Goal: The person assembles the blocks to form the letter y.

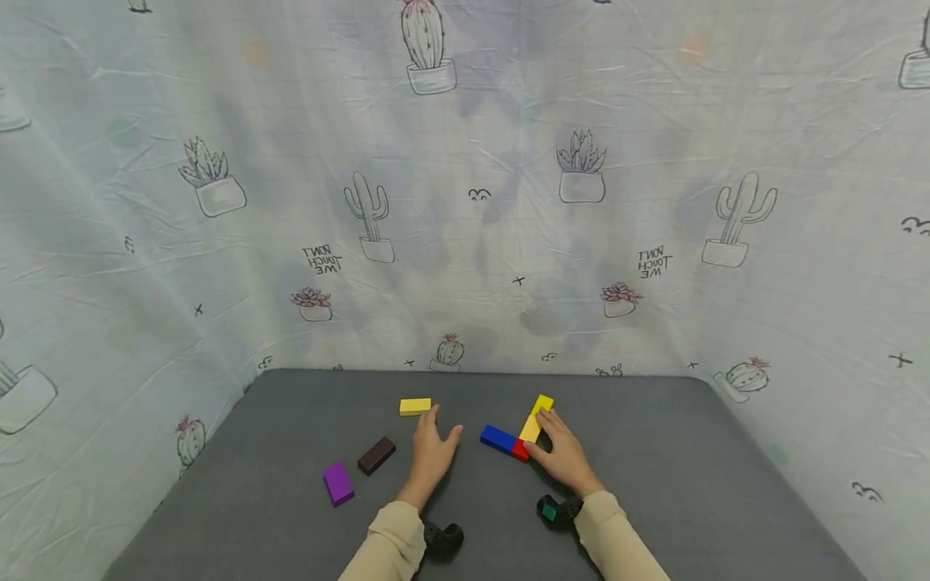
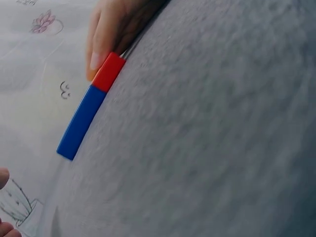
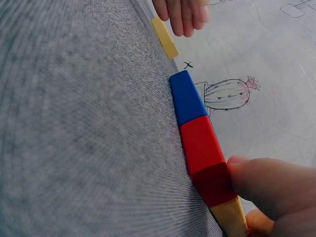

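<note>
Lower centre: my right hand pinches long yellow block against red block, probably squaring them; left hand spread, empty.

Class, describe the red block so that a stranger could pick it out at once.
On the grey table, find the person's right hand. Beside it, the red block forms the corner between a blue block and a yellow block. No other block on the table is red.
</note>
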`<state>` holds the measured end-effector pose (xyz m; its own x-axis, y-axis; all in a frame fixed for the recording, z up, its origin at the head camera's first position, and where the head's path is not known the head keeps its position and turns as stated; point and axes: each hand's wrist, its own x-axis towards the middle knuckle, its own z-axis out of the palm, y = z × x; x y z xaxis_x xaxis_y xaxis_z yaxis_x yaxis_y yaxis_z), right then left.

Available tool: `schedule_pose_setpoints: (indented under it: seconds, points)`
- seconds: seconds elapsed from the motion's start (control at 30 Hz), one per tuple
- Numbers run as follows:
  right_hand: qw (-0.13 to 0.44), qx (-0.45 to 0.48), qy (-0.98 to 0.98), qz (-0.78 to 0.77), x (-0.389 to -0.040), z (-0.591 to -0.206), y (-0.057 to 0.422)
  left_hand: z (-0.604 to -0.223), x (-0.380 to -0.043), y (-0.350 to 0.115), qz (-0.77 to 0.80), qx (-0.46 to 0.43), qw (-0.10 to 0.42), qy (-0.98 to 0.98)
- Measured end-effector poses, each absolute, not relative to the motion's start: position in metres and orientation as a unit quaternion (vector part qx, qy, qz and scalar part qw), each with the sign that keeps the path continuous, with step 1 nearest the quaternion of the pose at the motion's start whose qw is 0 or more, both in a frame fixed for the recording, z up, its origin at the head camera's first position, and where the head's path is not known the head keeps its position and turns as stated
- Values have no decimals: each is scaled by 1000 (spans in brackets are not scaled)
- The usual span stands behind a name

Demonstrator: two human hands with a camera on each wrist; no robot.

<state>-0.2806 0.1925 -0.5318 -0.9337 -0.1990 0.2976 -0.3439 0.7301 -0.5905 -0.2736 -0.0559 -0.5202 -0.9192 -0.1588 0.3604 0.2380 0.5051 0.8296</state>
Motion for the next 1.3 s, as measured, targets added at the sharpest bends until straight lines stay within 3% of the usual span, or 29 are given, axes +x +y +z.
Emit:
schedule_pose_setpoints:
  seconds: [0.3,0.7,1.3]
  points:
    - [106,148,-924,337,-280,-531,192,-519,-278,-70,-505,45,247,-826]
    - [105,150,-926,330,-282,-532,191,-522,-286,-79,-516,96,263,-810]
    - [113,152,-924,332,-286,-534,194,-522,-304,-79,-511,143,222,-818]
